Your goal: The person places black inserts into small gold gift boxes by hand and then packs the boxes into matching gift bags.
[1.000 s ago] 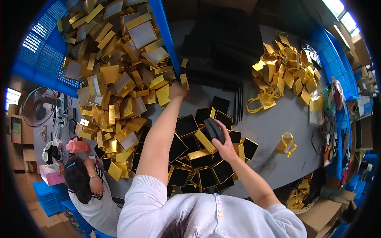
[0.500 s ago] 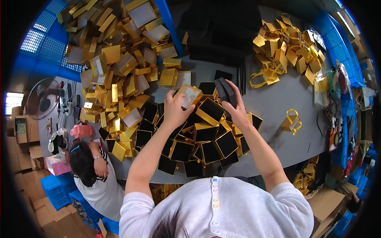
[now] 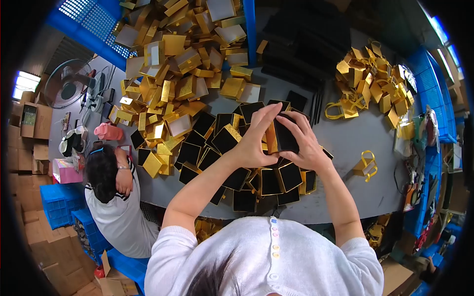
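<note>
While your left hand (image 3: 251,141) pinches a shiny gold box (image 3: 271,139) between fingers above and thumb below, your right hand (image 3: 308,144) curls around the matte black insert (image 3: 286,136) at its open side. They sit above crowded, square-edged black-lined boxes (image 3: 270,181) with thin gold rims. To your left, foil-gold boxes (image 3: 174,45) with pale insides lie heaped against a blue perforated crate (image 3: 94,30); gold pieces with ribbon loops (image 3: 368,85) pile up at far right. Below everything runs a smudged grey table (image 3: 348,195), with a seated co-worker (image 3: 117,217) and a fan (image 3: 68,88) at left.
</note>
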A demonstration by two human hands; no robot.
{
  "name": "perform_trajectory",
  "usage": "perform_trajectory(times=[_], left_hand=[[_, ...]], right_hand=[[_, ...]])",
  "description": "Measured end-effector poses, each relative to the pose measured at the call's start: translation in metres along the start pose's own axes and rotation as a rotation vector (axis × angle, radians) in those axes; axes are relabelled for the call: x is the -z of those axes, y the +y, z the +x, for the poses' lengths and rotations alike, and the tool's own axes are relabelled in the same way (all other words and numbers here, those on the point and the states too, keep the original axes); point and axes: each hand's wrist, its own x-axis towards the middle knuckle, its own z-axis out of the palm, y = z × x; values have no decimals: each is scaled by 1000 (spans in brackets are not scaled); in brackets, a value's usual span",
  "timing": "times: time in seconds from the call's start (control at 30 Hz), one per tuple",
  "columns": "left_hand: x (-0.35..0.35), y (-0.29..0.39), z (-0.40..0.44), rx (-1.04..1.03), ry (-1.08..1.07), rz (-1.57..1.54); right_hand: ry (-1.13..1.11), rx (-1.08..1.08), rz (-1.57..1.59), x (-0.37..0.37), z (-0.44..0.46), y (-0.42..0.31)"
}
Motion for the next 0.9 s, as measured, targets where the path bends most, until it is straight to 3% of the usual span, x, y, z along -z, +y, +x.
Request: perform_trajectory(times=[0.07,0.13,0.2,0.27,0.33,0.37,0.4,0.5,0.53,0.6,0.63,0.67,0.7,0.73,0.8,0.87,0.9], left_hand=[[-7,0,-3,-83,-30,136],[-15,-6,-6,-4,107,-269],[-19,-2,-7,85,213,-483],[-17,-2,-7,3,242,-703],[-17,6,-2,323,506,-993],[-19,6,0,473,491,-999],[-19,5,0,625,472,-994],[-20,-13,-1,530,476,-800],[-19,-16,2,470,488,-665],[-23,-10,9,522,534,-645],[-23,-6,13,528,531,-649],[-22,-2,16,458,427,-415],[-19,-2,15,398,329,-177],[-18,-8,18,403,348,-198],[-16,-8,24,386,327,89],[-17,-16,28,469,275,-425],[-15,-21,30,385,228,-121]], right_hand=[[144,119,137,-4,0,0],[462,8,534,-19,-3,0],[593,-11,973,-20,8,-6],[531,76,752,-28,5,2],[345,280,299,-17,7,2],[324,321,298,-15,10,-1],[301,360,298,-16,15,-6],[655,162,429,-30,17,-4],[678,-13,664,-39,17,-6],[590,-32,776,-42,16,-6],[604,73,633,-37,17,-6],[593,68,644,-36,18,-2],[652,59,823,-39,19,1],[708,43,1013,-44,20,2],[824,-143,1266,-43,22,8],[839,-319,1332,-39,22,11],[839,-315,1332,-39,21,15]])
